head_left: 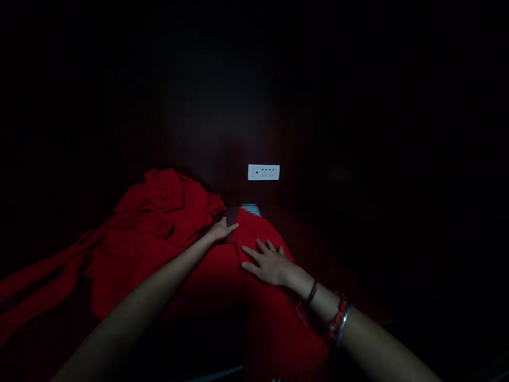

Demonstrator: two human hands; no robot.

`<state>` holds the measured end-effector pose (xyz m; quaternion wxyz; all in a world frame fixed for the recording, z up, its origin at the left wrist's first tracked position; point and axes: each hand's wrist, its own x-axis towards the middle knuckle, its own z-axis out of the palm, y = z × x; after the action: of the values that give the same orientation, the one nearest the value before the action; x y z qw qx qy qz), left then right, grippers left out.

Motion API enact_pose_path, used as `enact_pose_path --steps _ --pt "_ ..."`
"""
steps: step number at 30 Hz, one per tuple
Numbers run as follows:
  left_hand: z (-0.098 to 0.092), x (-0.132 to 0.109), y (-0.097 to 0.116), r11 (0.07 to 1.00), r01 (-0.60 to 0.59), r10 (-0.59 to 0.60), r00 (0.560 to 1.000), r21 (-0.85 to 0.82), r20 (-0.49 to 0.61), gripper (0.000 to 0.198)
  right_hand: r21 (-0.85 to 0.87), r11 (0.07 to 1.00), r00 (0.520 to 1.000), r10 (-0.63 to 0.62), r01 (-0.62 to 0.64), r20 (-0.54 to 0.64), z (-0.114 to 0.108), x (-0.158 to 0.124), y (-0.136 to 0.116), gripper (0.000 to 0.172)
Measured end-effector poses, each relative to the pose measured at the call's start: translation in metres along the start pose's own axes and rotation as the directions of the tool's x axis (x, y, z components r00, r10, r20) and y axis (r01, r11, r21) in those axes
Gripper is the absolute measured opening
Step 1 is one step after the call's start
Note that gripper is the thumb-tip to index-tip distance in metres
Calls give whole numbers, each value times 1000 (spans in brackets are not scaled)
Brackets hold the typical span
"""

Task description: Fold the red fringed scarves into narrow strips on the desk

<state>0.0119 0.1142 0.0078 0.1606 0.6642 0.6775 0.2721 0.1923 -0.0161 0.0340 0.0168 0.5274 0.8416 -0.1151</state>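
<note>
Fingers [253,254] of the right hand [274,266] are lying spread in the head view, resting on a red scarf [260,231] and gripping nothing. That flat palm is probably keeping the fabric smooth and stopping it from sliding. On the left hand [221,229], the thumb is pointing across toward the scarf's edge while a finger is standing apart from it, beside a dark grey patch [231,216]; whether they are pinching anything, I cannot tell. This hand is perhaps steadying the edge. The scarf is running from beneath the right hand toward the wearer, its near end fading into shadow. To the left, a crumpled heap of red fringed cloth [159,207] is lying loosely. A blurred blue item [251,210] is showing just behind the scarf, and a white wall socket [263,172] is sitting above it. Darkness is hiding the supporting surface.
</note>
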Motion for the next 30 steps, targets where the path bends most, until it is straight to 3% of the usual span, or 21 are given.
enact_pose_path --steps 3,10,14,18,20,24,30 --pt "2 -18 -1 995 -97 96 994 12 49 48 -34 998 997 43 -45 -60 4 12 9 66" --pt "2 -35 -2 975 -203 198 978 84 64 17 -57 995 997 76 -77 -25 23 15 9 67" --pt "-3 -49 -5 973 -183 185 983 141 -4 25 -76 992 995 100 -99 9 17 4 4 67" --pt "-1 -65 -7 960 -175 198 976 217 -87 31 -88 996 998 34 -29 49 -9 8 11 65" --pt "1 -71 -7 949 -193 233 963 251 -138 32 -79 997 999 -24 21 -35 -29 25 20 54" --pt "5 -78 -4 915 -224 300 933 335 -198 32 -72 997 963 21 -42 -270 -63 84 33 35" --pt "8 -76 -7 888 -255 335 929 382 -158 33 -47 997 953 51 -68 -300 -63 166 27 35"
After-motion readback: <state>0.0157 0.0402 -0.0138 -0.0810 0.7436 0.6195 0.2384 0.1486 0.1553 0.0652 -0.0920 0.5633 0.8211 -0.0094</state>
